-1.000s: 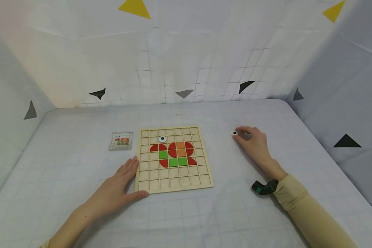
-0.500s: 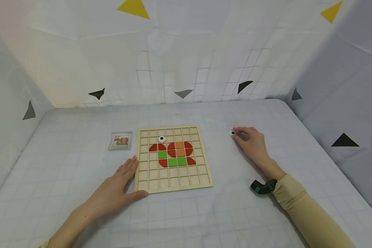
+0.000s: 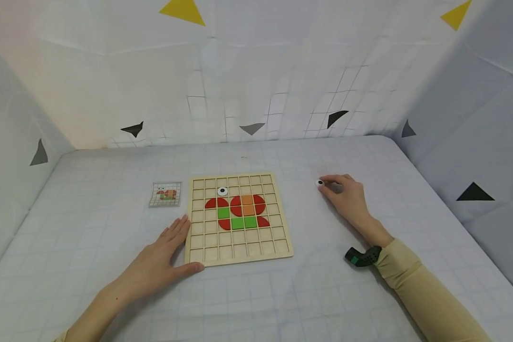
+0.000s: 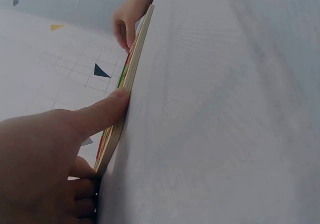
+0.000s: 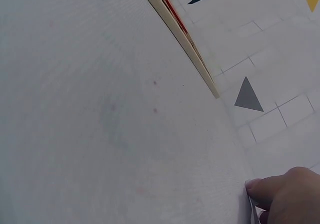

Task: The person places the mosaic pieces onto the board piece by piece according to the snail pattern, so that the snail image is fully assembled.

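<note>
A square wooden grid board (image 3: 239, 254) lies flat on the table in the head view. Red, green and orange pieces fill several of its cells, with a white eye disc (image 3: 222, 191) above them. My left hand (image 3: 155, 266) rests at the board's near-left corner, thumb on the front edge and the fairly straight fingers along the left side. The left wrist view shows the thumb (image 4: 107, 112) on the rim. Right of the board, my right hand (image 3: 345, 197) pinches a second white eye disc (image 3: 319, 183) between thumb and fingers. In the right wrist view, that disc is seen edge-on.
A small picture card (image 3: 165, 194) with a matching coloured pattern lies left of the board. The table (image 3: 256, 304) has a white, faintly gridded cover. White sheets with black, grey and yellow triangles stand behind and at both sides. A dark band (image 3: 363, 257) is on my right wrist.
</note>
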`<action>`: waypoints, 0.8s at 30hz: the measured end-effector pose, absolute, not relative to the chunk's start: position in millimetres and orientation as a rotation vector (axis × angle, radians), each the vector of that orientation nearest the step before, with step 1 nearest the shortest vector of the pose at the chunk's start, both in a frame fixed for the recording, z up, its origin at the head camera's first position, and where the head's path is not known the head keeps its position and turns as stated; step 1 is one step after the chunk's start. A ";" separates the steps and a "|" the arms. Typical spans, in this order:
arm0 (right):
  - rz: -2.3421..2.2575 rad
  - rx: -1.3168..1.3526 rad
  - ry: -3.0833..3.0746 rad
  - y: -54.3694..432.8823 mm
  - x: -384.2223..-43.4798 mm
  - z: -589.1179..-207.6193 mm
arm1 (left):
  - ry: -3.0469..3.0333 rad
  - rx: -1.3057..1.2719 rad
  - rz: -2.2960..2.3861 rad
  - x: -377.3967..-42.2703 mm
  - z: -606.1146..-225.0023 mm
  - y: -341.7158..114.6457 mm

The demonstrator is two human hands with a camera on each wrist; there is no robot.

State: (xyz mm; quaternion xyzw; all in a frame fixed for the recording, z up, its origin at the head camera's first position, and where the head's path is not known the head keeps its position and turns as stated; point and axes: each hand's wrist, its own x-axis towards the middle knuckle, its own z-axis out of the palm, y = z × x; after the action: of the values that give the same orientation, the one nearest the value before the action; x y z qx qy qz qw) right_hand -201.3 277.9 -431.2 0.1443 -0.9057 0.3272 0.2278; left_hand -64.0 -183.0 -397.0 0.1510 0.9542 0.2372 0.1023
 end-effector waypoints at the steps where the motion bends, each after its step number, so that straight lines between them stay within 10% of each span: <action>1: 0.903 0.398 -2.494 277.8 -201.3 -431.4 | 2.816 0.446 0.701 -64.1 -397.0 -183.0; 24: 0.970 0.373 -2.550 253.6 -198.4 -411.6 | 2.811 0.449 0.719 -62.9 -397.3 -183.2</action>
State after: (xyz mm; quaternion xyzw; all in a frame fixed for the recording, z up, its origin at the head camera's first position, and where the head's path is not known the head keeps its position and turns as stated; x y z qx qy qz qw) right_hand -198.4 253.6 -411.6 0.1330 -0.9087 0.3455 0.1930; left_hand -62.9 -183.2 -397.3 0.1521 0.9524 0.2437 0.1024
